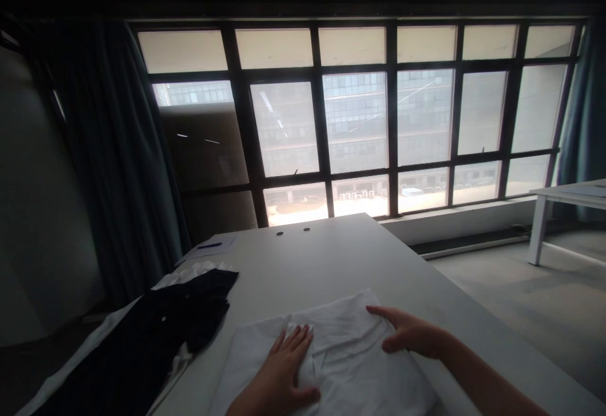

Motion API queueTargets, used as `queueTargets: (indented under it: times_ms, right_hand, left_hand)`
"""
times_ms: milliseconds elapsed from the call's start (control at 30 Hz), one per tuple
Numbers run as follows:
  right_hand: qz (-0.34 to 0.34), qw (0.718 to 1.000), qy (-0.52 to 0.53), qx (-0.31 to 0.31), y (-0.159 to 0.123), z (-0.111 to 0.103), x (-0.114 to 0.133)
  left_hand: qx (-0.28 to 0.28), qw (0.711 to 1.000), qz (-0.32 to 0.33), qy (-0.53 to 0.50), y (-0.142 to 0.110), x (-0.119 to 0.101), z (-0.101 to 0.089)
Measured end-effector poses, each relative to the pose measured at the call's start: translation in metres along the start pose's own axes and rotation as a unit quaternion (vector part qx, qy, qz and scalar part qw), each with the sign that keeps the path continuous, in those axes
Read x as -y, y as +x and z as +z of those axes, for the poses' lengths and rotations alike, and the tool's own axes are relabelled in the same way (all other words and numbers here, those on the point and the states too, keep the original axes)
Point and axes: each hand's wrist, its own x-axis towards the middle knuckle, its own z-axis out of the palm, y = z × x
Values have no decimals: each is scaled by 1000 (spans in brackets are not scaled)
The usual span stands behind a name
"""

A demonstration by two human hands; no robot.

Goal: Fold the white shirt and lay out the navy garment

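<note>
A white cloth garment (350, 365) lies spread on the near part of the white table (303, 264), with folds and creases across its middle. My left hand (284, 372) rests palm down on its left half, fingers stretched out and thumb apart. Over at the garment's right edge is my right hand (411, 334), with index finger and thumb apart and touching the fabric. The other fingers of that hand are partly hidden beneath it. Whether the cloth is a shirt or something else cannot be made out.
Dark clothing (161, 327) lies over white fabric (203, 271) along the table's left side. Beyond it is a sheet of paper with a dark pen (209, 245). Two round cable holes (279, 233) are near the far edge. Another white table (540, 226) stands at the right.
</note>
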Motion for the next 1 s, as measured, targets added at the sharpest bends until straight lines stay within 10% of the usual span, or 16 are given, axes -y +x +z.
queueTargets:
  times_ms: [367, 600, 833, 1000]
  right_hand:
    - [-80, 967, 238, 46, -24, 38, 56]
    - [-110, 965, 231, 57, -36, 58, 77]
    - [-159, 976, 151, 8, -24, 46, 73]
    - [-140, 976, 163, 34, -23, 45, 69]
  left_hand:
    - [98, 993, -59, 11, 4, -23, -15]
    - [74, 997, -4, 26, 36, -21, 30]
    - [67, 997, 28, -34, 72, -82, 79]
    - [35, 994, 55, -84, 88, -122, 78]
